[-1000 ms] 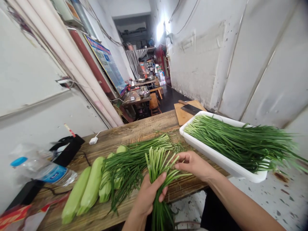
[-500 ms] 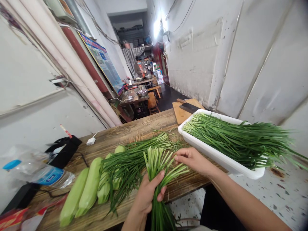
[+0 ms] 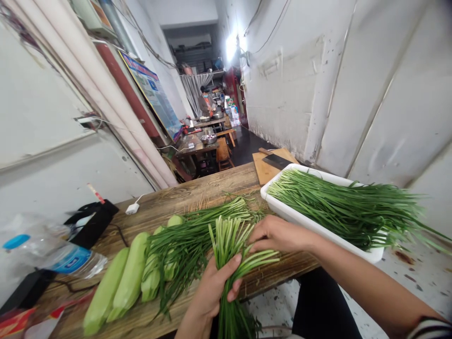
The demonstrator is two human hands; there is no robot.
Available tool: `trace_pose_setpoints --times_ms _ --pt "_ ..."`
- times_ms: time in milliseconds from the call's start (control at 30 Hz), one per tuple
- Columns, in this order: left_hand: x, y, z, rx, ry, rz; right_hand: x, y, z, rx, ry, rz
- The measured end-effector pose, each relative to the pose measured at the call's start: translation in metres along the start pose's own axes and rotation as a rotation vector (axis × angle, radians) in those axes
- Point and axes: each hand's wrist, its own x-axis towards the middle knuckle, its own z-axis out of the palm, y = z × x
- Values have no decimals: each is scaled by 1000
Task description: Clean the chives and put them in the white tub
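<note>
My left hand [image 3: 219, 285] is wrapped round a bunch of garlic chives [image 3: 226, 238], pale stem ends up and green leaves hanging below the table edge. My right hand [image 3: 277, 234] is closed, thumb and fingers pinched among the stems on the bunch's right side; its fingertips are partly hidden. Some stems splay out to the right beneath it. Behind the bunch, more loose chives [image 3: 197, 230] lie across the table, partly over pale green zucchini [image 3: 129, 273]. To the right, a white plastic tub [image 3: 282, 209] holds a large pile of chives.
A wooden cutting board [image 3: 263, 172] with a black cleaver [image 3: 277, 161] lies behind the tub. On the left are a water bottle [image 3: 74, 259], a black box [image 3: 93, 221] and a white plug [image 3: 133, 208]. A person [image 3: 206, 101] stands at a far table.
My right hand has moved left and slightly down, its fingertips going from beside the stems in among them. The left hand keeps its hold on the bunch.
</note>
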Motion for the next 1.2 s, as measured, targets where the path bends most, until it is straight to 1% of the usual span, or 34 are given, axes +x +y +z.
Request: trace_pose_setpoints --times_ms 67,133,167,200,267,367,400,433,467,500,533,633,667,700,733,833,867,900,1000,1100,1200 --pt "-1 1 0 7 6 24 -1 4 10 233 73 90" --pt "-2 1 0 13 16 28 -4 10 20 419 251 227" --pt "-2 1 0 12 20 17 -6 15 25 453 351 284" --pt "-1 0 0 10 22 2 -7 19 27 440 437 321" --pt "-1 -1 -1 10 28 -22 -10 31 29 312 564 345" --pt "0 -3 -3 35 38 -23 -12 46 22 79 782 394" --pt "0 -3 -4 44 39 -21 -12 49 18 25 844 425" --pt "1 -4 -4 50 43 -19 -13 50 15 -8 857 449" --pt "1 -4 -5 55 48 -17 -13 49 12 -13 820 456" --pt "2 -5 -5 57 53 -15 -12 47 9 9 734 435" --pt "3 -5 -5 58 57 -11 -12 44 7 55 612 391" --pt "6 -7 -5 66 43 -6 -8 32 7 258 185 213" --pt "7 -7 -5 67 30 -10 -6 30 8 318 80 188" --pt "8 -7 -5 62 17 -18 -5 29 9 362 22 192" --pt "9 -8 -6 49 0 -30 -4 29 9 388 31 225" --pt "9 -7 -8 -20 -41 -81 -3 34 6 364 278 344" --pt "9 -7 -8 -38 -49 -96 -3 36 5 348 315 349" --pt "9 -7 -9 -49 -52 -103 -2 37 5 343 313 338" --pt "9 -5 -7 -45 -41 -88 1 38 12 401 254 318" --pt "10 -5 -5 -23 -7 -61 4 38 22 468 283 357" --pt "12 -7 -3 -32 20 -56 2 38 26 475 279 320"
